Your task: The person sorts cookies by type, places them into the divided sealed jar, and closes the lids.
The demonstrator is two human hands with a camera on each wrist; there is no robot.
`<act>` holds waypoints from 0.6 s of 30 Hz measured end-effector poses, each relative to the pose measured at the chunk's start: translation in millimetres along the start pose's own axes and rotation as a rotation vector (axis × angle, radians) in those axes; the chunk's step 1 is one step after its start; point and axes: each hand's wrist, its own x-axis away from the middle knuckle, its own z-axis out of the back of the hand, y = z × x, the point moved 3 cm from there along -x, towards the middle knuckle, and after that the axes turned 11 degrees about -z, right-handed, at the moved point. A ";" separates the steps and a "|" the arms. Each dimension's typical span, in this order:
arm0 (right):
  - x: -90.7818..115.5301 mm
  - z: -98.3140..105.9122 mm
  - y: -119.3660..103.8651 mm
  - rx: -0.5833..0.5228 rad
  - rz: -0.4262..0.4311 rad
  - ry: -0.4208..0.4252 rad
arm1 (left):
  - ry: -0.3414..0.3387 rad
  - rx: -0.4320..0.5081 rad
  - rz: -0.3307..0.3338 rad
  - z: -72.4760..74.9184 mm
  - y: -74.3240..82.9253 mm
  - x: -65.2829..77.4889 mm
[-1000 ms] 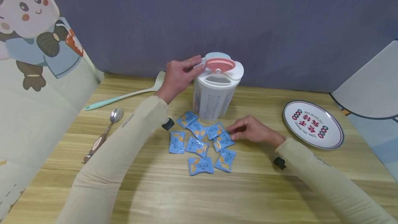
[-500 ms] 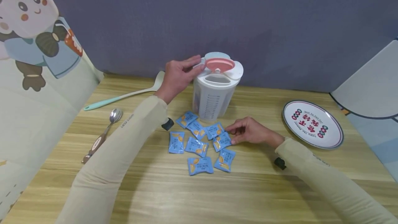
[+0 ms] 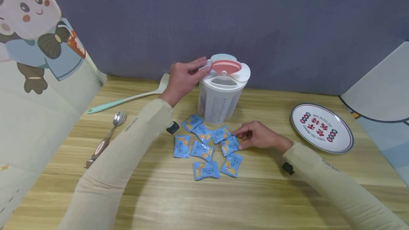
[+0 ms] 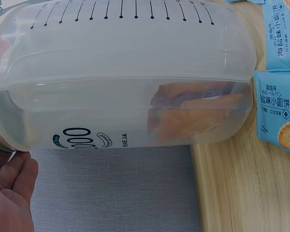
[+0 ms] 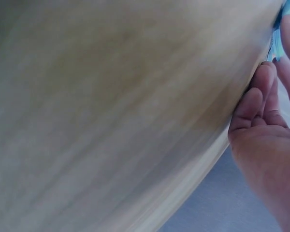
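Nudged packet (image 3: 229, 146): blue, flat, slightly nearer the right edge of the worktop (image 3: 204, 205) than a moment ago.
Right hand (image 3: 257, 135): thumb and forefinger at the right side of that packet; whether they grip or only touch it I cannot tell.
Left hand (image 3: 185, 78): holding the left rim of the container's lid (image 3: 225, 67), thumb on the near side, fingers on the far side.
Container (image 3: 220, 104): 1, translucent, printed with a measuring scale; upright near the middle of the back edge; lid white with a coral oval; an orange-and-brown shape (image 4: 198, 113) seen through the wall, at the base.
Other packets (image 3: 206, 170): 7, blue, cracker pictures on them, loosely grouped mid-worktop in front of the container.
Plate (image 3: 321, 127): 1, white, dark-rimmed, red lettering; towards the right edge.
Ladle (image 3: 131, 97): 1, white with mint handle, near the back left corner.
Spoon (image 3: 108, 136): 1, metal bowl, brown handle, towards the left edge.
Sleeves (image 3: 127, 144): 2, beige.
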 end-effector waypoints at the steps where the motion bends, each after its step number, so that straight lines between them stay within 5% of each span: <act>1: 0.0 0.0 -0.1 0.003 -0.003 0.002 | 0.001 -0.003 -0.002 -0.1 0.2 0.0; 18: 4.6 7.3 3.9 -0.014 -0.046 0.053 | 0.004 0.002 0.002 -0.4 0.5 0.3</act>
